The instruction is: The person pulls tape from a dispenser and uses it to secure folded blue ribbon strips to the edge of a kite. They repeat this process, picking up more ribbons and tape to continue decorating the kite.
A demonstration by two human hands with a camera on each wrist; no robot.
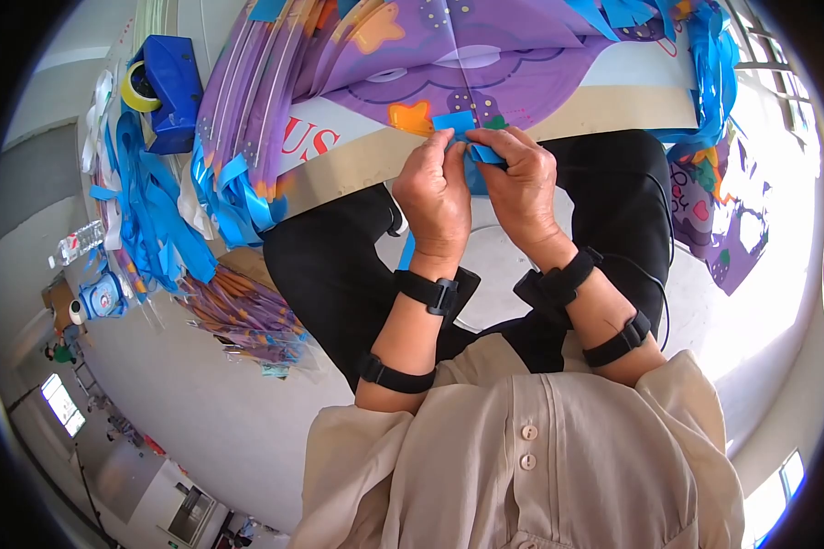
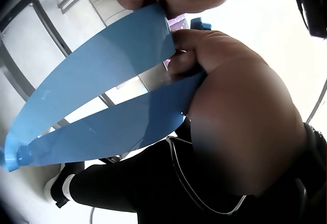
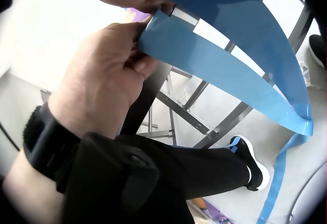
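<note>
A glossy blue ribbon [image 1: 454,121] is pinched between the thumb and fingers of my left hand [image 1: 433,197] and of my right hand [image 1: 525,174], which meet at the table's near edge. Below the hands it hangs in a long loop; in the left wrist view two lengths of the ribbon [image 2: 97,63] come together at a fold at lower left. The right wrist view shows the ribbon [image 3: 219,68] folding toward the right, with a narrower tail trailing to the floor. Just beyond the fingertips lies a purple printed sheet [image 1: 485,78] with orange stars.
A blue tape dispenser [image 1: 178,110] stands at the table's left, by a stack of folded purple sheets [image 1: 252,91]. Bundles of blue ribbon [image 1: 151,192] hang off the left side, more ribbons [image 1: 716,87] off the right. Metal table legs [image 3: 186,112] stand below.
</note>
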